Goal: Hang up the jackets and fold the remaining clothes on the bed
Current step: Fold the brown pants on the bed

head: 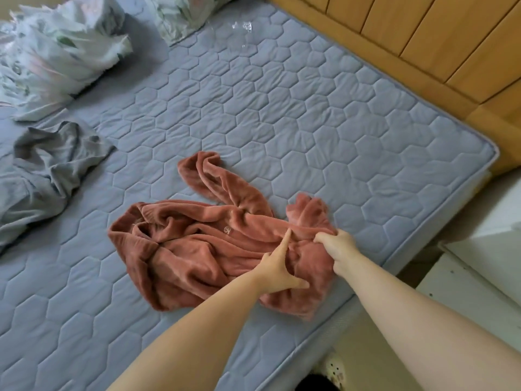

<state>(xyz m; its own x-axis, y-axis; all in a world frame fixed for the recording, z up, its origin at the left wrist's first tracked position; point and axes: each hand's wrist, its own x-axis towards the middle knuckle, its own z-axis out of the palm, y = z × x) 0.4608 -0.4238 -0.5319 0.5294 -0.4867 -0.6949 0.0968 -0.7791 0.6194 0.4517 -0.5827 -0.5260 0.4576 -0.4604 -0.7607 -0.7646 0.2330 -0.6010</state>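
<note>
A rust-pink fleece garment (203, 246) lies crumpled near the front edge of the grey-blue quilted mattress (310, 114), one sleeve stretching away toward the middle. My left hand (279, 266) rests on its near right part, index finger straight, thumb spread, other fingers tucked into the folds. My right hand (337, 246) grips a bunch of the same fabric just to the right, fingers curled into it. A crumpled grey garment (48, 170) lies at the left edge of the bed.
Pillows in pale patterned covers (56, 52) are piled at the far left, with another (183, 15) at the top. A wooden headboard panel (437, 46) runs along the right. White furniture (493, 263) stands beside the bed at the right.
</note>
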